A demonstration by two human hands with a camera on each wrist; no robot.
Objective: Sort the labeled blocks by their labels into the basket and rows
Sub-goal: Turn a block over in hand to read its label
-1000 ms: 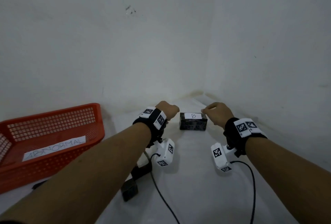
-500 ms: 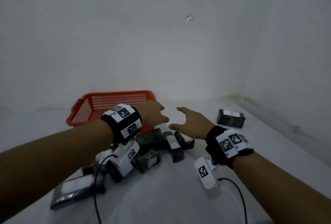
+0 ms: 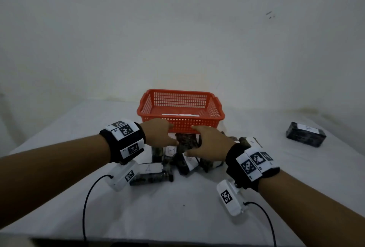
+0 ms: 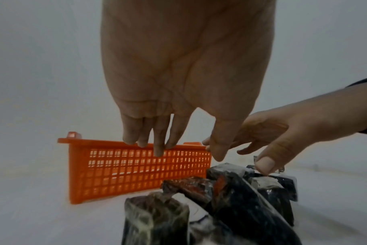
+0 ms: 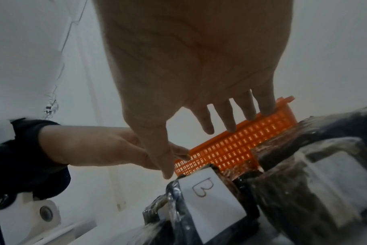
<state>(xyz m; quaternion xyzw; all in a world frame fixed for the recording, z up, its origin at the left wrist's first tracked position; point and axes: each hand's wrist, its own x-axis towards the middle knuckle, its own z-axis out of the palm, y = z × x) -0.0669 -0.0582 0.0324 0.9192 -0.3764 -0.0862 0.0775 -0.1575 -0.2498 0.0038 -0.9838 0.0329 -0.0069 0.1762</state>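
A pile of dark wrapped blocks [image 3: 177,159] with white paper labels lies in front of the orange basket [image 3: 180,126]. My left hand [image 3: 160,135] and right hand [image 3: 207,142] hover over the pile, fingers straight and spread, holding nothing. In the left wrist view the left hand's fingers [image 4: 159,145] hang above the blocks [image 4: 210,207] with the basket [image 4: 136,174] behind. In the right wrist view a block labelled B [image 5: 207,199] lies just below the right thumb. Another block labelled A [image 3: 150,169] lies at the pile's near left.
A single block labelled B [image 3: 305,136] stands apart at the far right of the white table [image 3: 177,217]. A paper label [image 3: 180,115] lies inside the basket. Cables [image 3: 87,203] trail from the wrist cameras across the near table. White walls close the back and right.
The view has swung left from the lone B block to the pile and basket. Both hands have moved over the pile and opened out.
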